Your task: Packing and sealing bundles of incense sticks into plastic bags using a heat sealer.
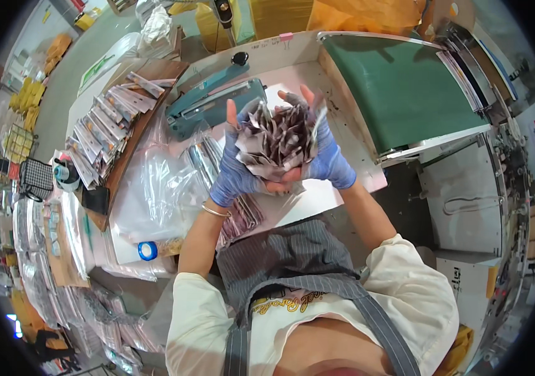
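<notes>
Both my hands wear blue fingerless gloves and are raised together over the worktable. Between them they hold a thick, fanned bunch of thin brown-and-white printed sheets or flat packets (277, 138); I cannot tell which. My left hand (237, 166) cups the bunch from the left, its thumb pointing up. From the right, my right hand (331, 156) wraps round it, fingers under the lower edge. Just below my left wrist lies a pile of similar reddish-brown packets (245, 220). Beyond my left hand stands a teal bench-top device (198, 111) with a black knob, probably a bag sealer.
Clear plastic bags (154, 182) cover the table's left part, with a blue tape roll (147, 250) near the front. A wooden board (126, 147) carries rows of packets (101, 128). At right, a green conveyor belt (399, 88) rises behind a raised edge.
</notes>
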A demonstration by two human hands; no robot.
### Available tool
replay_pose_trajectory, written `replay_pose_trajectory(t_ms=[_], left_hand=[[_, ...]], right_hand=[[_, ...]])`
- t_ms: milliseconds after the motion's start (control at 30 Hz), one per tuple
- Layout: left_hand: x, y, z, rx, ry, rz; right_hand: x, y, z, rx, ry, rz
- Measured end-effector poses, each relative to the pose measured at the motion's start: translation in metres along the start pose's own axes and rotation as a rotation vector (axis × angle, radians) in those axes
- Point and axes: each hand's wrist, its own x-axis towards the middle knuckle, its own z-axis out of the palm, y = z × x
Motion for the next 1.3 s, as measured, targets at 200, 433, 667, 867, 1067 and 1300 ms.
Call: replay_pose_trajectory(t_ms=[200, 433, 667, 867, 1067, 1300], left_hand=[[-0.033, -0.023, -0.02, 0.497, -0.135, 0.031], [-0.11, 0.015, 0.028, -0.716, 0.245, -0.638], [-0.208, -0.015, -0.049, 0.983, 1.007, -0.208], [-0.208, 0.066, -0.153, 1.871, 0.512, -0.114], [-0.281, 0.072, -0.087, 1.863, 0.102, -0.169], [-0.24, 0.019, -0.03, 1.752, 0.306, 0.186]], right_hand=[[-0.013, -0.02, 0.025, -0.162, -0.104, 0.119], [-0.007, -0.029, 0.052, 0.539, -0.261, 0.984], [-0.056, 0.061, 0.103, 0.821, -0.428, 1.14], [-0.057, 0.08, 0.178, 0.743, -0.618, 1.371], [-0.064, 0.12, 0.211, 0.674, -0.647, 1.233], [-0.128, 0.118, 0.102, 0.503, -0.47, 0.784]])
